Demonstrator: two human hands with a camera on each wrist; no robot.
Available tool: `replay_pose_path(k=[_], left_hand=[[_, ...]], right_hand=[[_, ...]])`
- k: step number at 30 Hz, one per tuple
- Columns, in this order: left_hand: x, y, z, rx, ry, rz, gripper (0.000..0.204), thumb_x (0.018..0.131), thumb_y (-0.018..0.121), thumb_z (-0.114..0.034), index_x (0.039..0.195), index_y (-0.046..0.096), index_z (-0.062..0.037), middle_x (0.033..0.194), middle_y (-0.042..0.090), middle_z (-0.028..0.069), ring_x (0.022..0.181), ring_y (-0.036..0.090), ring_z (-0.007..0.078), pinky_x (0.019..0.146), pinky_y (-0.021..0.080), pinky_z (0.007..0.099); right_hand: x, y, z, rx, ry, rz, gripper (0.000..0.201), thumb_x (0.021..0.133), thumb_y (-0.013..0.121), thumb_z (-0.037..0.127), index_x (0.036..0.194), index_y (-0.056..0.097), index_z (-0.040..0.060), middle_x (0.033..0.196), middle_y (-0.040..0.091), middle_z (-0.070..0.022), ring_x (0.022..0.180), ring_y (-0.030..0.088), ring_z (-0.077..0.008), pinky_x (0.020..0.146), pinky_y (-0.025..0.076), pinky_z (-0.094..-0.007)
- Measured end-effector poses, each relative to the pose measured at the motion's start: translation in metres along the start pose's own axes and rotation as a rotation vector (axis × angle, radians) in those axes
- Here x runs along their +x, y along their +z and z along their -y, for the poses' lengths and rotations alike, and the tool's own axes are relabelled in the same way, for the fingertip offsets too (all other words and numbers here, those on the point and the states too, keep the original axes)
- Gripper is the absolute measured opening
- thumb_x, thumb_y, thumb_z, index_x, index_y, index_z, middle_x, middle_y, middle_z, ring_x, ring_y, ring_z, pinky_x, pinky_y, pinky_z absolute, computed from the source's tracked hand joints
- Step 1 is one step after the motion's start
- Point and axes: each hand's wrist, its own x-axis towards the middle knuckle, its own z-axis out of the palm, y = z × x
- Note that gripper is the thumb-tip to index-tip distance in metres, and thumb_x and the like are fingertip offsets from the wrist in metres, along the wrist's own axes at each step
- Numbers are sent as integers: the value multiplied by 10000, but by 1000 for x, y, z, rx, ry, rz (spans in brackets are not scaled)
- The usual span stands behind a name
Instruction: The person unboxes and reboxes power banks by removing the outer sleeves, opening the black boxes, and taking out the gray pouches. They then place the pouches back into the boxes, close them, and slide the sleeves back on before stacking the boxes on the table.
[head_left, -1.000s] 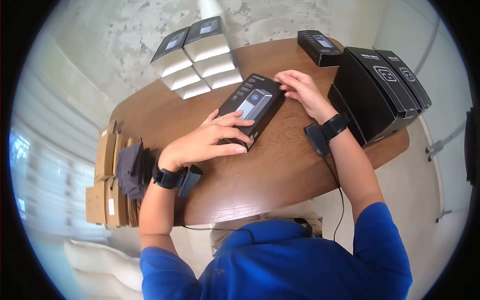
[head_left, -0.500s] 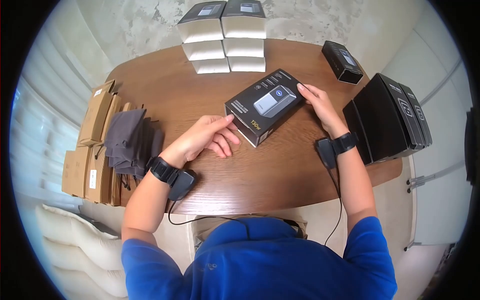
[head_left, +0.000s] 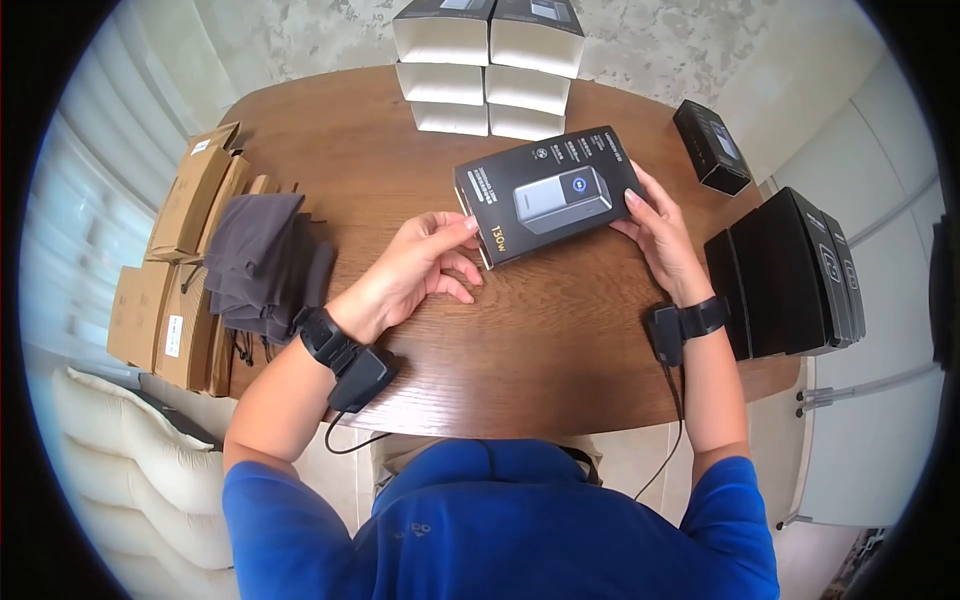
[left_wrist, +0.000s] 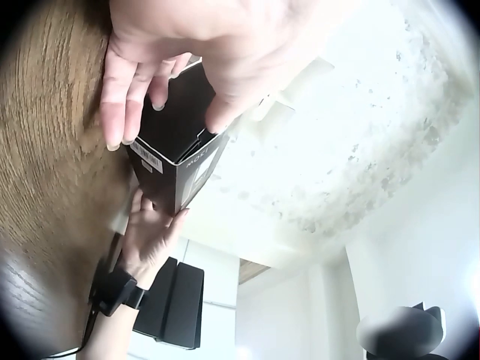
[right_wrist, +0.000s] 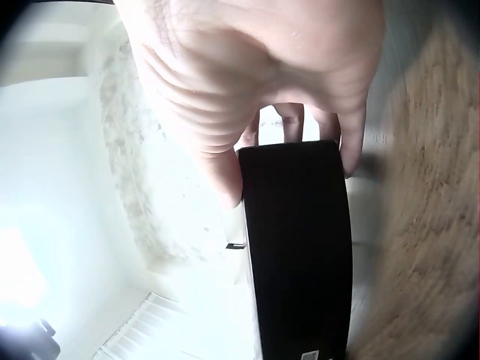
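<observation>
A black retail box printed with a grey device and "130W" is held tilted over the wooden table. My right hand grips its right end, thumb on the front face and fingers behind. In the right wrist view the box's plain black narrow side shows between thumb and fingers. My left hand is at the opposite end, its thumb touching the front edge. Its other fingers hang loosely beside that end. The left wrist view shows the thumb at a slightly raised flap edge.
White-ended boxes stand stacked at the back. One smaller black box lies at the back right, with large black boxes nearer. On the left are brown cartons and a pile of dark grey cloth pouches.
The right hand has taken hold of the box, which has turned and come up into a tilt. My left hand has moved off the front face to its left end.
</observation>
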Motion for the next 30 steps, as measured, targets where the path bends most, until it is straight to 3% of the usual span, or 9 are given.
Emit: replay_pose_path(k=[2, 6, 10, 15, 18, 20, 21, 24, 30], left_hand=[[0, 0, 1, 36, 32, -36, 397, 920, 623, -261, 1122, 481, 50, 896, 566, 71, 681, 620, 132, 532, 572, 278], [-1, 2, 1, 84, 84, -69, 468, 900, 648, -229, 1214, 485, 76, 903, 572, 47, 673, 550, 77, 526, 551, 238], [-1, -1, 1, 98, 76, -3, 434, 889, 658, -221, 1180, 527, 73, 899, 579, 37, 680, 529, 63, 537, 548, 227], [-5, 10, -2, 232, 92, -75, 378, 880, 655, -212, 1103, 559, 77, 881, 586, 33, 654, 511, 52, 497, 499, 198], [-5, 10, -2, 244, 75, -113, 361, 866, 656, -202, 1072, 558, 78, 855, 572, 17, 661, 524, 54, 486, 462, 192], [-3, 10, 1, 285, 132, -147, 353, 853, 664, -187, 1070, 559, 71, 840, 560, 5, 674, 526, 52, 500, 453, 191], [-1, 11, 3, 313, 197, -197, 347, 840, 672, -172, 1068, 559, 63, 825, 548, -8, 686, 527, 50, 514, 444, 190], [-1, 13, 7, 444, 279, -239, 327, 846, 678, -213, 1052, 547, 5, 814, 508, -35, 729, 523, 45, 557, 445, 201], [0, 16, 8, 541, 351, -300, 430, 737, 719, -114, 1107, 564, 40, 840, 462, -43, 726, 419, 35, 692, 387, 177]], right_hand=[[0, 2, 1, 25, -76, 30, 565, 920, 612, 210, 1419, 388, 71, 1370, 470, -88, 1227, 469, -181, 996, 401, -356], [-1, 4, 1, 84, -103, 41, 562, 910, 621, 167, 1412, 392, 63, 1381, 457, -88, 1245, 454, -188, 1020, 388, -357], [-4, 6, 4, 168, -117, 86, 580, 898, 631, 140, 1416, 382, 61, 1409, 424, -89, 1282, 416, -199, 1046, 364, -368], [-6, 10, 7, 167, -127, 110, 597, 888, 641, 127, 1415, 372, 48, 1424, 402, -100, 1315, 374, -200, 1061, 345, -357], [0, 6, -4, -36, -261, -1, 523, 878, 658, 128, 1347, 454, 16, 1327, 508, -124, 1224, 476, -181, 1009, 396, -321], [5, 1, -10, -230, -239, -111, 415, 868, 679, 136, 1233, 551, -13, 1158, 625, -126, 1060, 586, -156, 921, 456, -285], [6, 2, -13, -227, -328, -179, 315, 862, 690, 137, 1119, 611, -26, 1011, 677, -105, 906, 633, -132, 830, 493, -262], [7, -2, -15, -228, -317, -225, 288, 859, 692, 132, 1084, 613, -29, 1002, 672, -107, 894, 630, -127, 812, 495, -259], [9, 0, -17, -157, -345, -258, 238, 846, 707, 128, 1012, 607, -11, 930, 659, -73, 852, 615, -102, 787, 489, -243]])
